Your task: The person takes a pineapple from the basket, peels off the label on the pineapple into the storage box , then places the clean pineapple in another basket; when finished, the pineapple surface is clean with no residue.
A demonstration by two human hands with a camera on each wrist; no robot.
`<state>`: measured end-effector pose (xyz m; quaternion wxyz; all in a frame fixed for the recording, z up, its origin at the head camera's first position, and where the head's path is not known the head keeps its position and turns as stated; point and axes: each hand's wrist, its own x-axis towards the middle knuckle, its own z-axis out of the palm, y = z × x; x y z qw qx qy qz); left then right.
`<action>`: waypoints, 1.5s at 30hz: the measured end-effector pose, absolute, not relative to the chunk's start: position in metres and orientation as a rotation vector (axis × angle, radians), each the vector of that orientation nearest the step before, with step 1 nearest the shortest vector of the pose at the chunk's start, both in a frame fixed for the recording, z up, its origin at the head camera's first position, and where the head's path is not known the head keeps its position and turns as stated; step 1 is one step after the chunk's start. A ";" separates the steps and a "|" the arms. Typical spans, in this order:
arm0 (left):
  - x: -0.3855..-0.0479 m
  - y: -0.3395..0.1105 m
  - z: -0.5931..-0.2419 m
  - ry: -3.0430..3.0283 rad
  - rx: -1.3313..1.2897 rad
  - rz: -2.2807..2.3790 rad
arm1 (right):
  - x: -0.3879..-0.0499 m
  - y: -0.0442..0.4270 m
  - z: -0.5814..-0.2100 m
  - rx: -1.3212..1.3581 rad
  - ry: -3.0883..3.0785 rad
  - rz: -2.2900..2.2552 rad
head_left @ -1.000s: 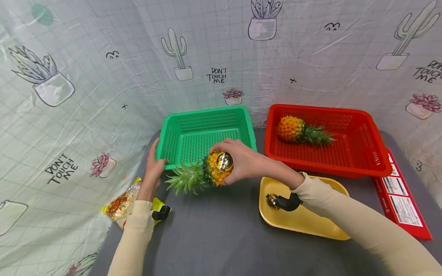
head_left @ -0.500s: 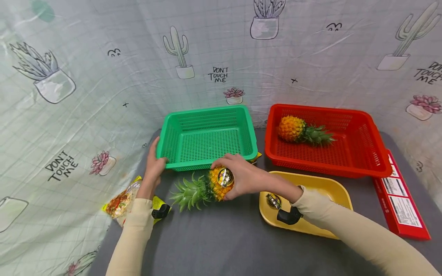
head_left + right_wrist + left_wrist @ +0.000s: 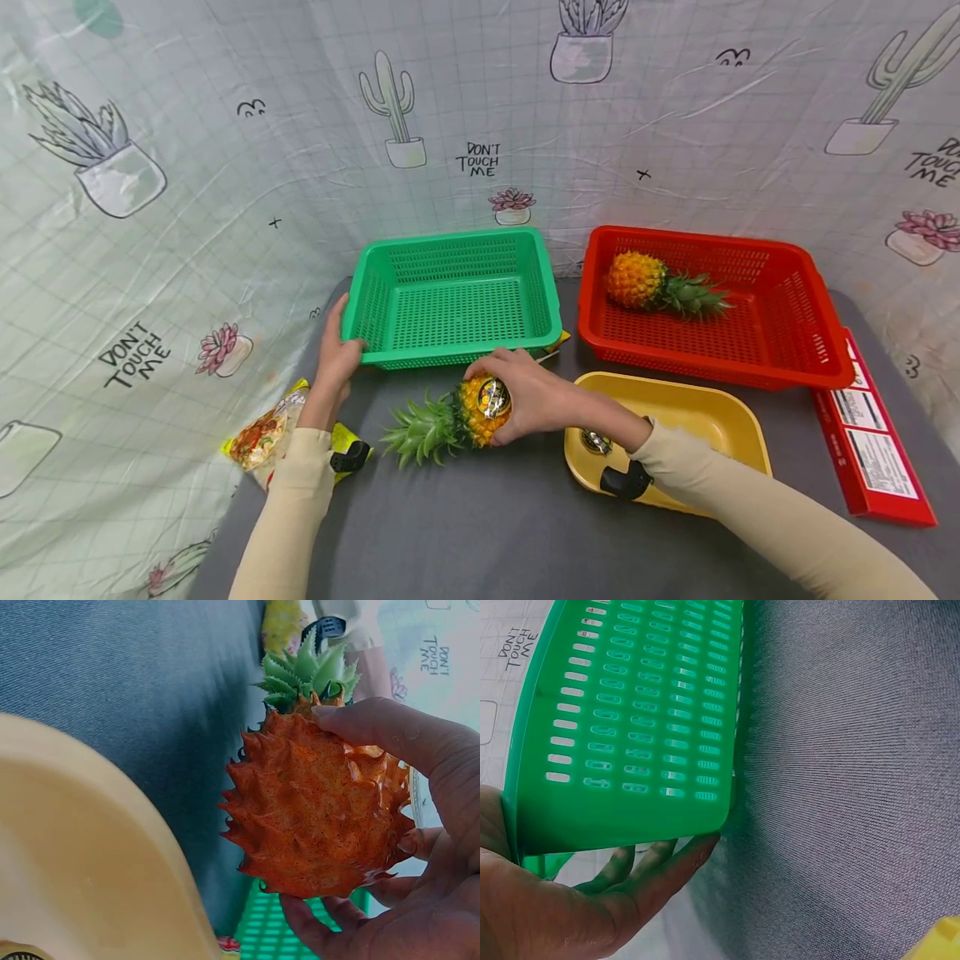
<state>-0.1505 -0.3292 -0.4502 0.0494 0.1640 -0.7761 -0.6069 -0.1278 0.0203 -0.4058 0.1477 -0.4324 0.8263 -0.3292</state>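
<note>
My right hand [image 3: 536, 396] grips a small pineapple [image 3: 474, 425] by its orange body, in front of the green basket. Its leafy crown points left, and a round dark label shows on its upper side. In the right wrist view the thumb and fingers curl around the spiny pineapple [image 3: 315, 802]; whether it touches the table cannot be seen. My left hand [image 3: 336, 358] holds the green basket [image 3: 459, 357] at its near left corner. The left wrist view shows the thumb at the rim and the fingers against the outside of the green basket [image 3: 622, 814].
A red basket [image 3: 697, 354] at the back right holds another pineapple [image 3: 636, 281]. Before it stands a yellow tray [image 3: 675, 392] with a round dark-labelled item [image 3: 596, 442], partly behind my right wrist. A red box [image 3: 873, 450] lies far right, a food packet [image 3: 262, 437] under my left forearm.
My right hand has brought the pineapple down and slightly right, away from the green basket's front edge. My left hand stays at the basket corner.
</note>
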 end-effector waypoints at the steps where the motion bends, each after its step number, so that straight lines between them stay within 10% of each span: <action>1: -0.151 -0.329 -0.450 -2.366 0.497 -1.851 | -0.128 0.020 -0.407 -1.241 2.379 -0.945; 45: -0.131 -0.320 -0.447 -2.374 0.231 -1.416 | -0.121 0.026 -0.434 -1.198 2.381 -0.945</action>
